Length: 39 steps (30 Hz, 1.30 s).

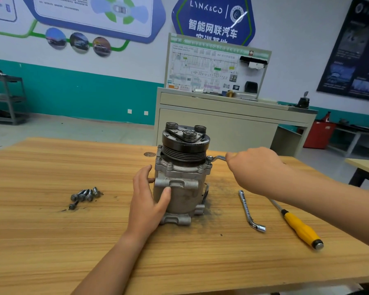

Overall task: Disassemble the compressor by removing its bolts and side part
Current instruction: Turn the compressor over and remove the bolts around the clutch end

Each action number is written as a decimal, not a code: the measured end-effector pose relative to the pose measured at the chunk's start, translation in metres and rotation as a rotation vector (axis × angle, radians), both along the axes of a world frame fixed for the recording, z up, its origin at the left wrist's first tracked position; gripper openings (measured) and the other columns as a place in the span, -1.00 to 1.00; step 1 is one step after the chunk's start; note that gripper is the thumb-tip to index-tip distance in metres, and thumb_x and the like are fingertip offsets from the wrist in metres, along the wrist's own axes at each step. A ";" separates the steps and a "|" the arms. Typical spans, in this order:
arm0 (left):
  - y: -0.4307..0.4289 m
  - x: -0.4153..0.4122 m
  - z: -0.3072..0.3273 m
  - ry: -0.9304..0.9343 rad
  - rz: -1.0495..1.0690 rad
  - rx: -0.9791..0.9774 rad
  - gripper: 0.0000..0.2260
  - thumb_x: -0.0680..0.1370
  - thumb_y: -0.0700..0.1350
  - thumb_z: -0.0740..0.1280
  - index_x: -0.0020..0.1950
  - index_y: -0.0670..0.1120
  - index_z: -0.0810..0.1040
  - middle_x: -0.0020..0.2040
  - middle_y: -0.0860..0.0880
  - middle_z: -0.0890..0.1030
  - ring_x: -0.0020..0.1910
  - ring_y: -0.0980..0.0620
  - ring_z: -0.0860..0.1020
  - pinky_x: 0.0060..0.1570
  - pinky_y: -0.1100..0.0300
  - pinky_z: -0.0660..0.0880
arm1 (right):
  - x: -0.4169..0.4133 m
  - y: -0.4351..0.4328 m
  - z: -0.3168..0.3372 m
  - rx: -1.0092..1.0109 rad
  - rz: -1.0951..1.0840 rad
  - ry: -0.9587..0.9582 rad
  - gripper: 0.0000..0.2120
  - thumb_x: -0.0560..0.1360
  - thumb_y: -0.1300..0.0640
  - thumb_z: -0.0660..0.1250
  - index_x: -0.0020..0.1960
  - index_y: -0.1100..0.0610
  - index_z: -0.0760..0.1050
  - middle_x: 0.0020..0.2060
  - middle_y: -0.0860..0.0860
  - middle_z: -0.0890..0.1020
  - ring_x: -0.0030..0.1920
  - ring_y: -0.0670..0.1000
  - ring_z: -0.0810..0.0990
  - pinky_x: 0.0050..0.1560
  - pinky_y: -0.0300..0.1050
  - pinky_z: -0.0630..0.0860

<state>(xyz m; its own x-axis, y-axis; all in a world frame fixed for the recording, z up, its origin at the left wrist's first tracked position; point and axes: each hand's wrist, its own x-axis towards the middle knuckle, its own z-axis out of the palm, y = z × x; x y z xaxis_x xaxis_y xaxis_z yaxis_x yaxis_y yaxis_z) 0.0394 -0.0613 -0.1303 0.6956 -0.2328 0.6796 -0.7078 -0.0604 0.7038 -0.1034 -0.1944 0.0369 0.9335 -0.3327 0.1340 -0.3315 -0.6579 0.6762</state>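
Loose dark bolts (84, 195) heaped on wood-grain table (51, 241). Left hand (148, 201) spread wide, pressed against upright grey cast compressor (180, 177) at table middle. Right hand (254, 167) fisted round bent steel wrench (218, 157), socket on flange bolt (209, 158). Spare wrench (250, 209), yellow-handled screwdriver (300, 228) lying right.
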 end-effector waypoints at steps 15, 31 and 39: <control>0.000 -0.001 0.002 0.008 -0.012 0.016 -0.40 0.46 0.09 0.25 0.45 -0.05 0.17 0.33 0.11 0.24 0.30 0.16 0.27 0.24 0.22 0.26 | 0.023 -0.063 -0.007 -0.043 0.062 -0.054 -0.67 0.54 0.31 0.17 0.27 0.14 0.23 -0.37 -0.02 0.37 -0.38 -0.01 0.40 -0.40 -0.18 0.33; 0.000 -0.001 0.002 -0.015 -0.018 0.017 -0.42 0.41 0.25 0.12 0.39 0.14 0.10 0.29 0.21 0.20 0.25 0.31 0.23 0.17 0.42 0.20 | 0.027 -0.055 -0.005 0.803 0.384 -1.155 -0.77 0.62 0.12 0.08 0.20 0.17 0.40 -0.30 0.10 0.57 -0.30 0.14 0.57 -0.28 0.11 0.54; 0.000 -0.002 0.000 0.022 -0.014 0.020 -0.38 0.46 0.12 0.21 0.47 -0.01 0.14 0.30 0.19 0.20 0.18 0.33 0.26 0.16 0.28 0.25 | -0.020 -0.025 -0.011 0.488 0.103 -0.467 -0.69 0.61 0.11 0.06 0.33 -0.03 0.31 -0.34 -0.05 0.47 -0.34 -0.01 0.49 -0.34 -0.06 0.52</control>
<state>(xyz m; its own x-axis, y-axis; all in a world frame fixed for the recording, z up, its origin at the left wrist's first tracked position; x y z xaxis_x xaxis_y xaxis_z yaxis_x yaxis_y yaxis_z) 0.0374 -0.0614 -0.1305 0.7069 -0.2560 0.6594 -0.6932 -0.0651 0.7178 -0.1230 -0.2193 0.0255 0.8443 -0.3696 0.3880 -0.4356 -0.8951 0.0950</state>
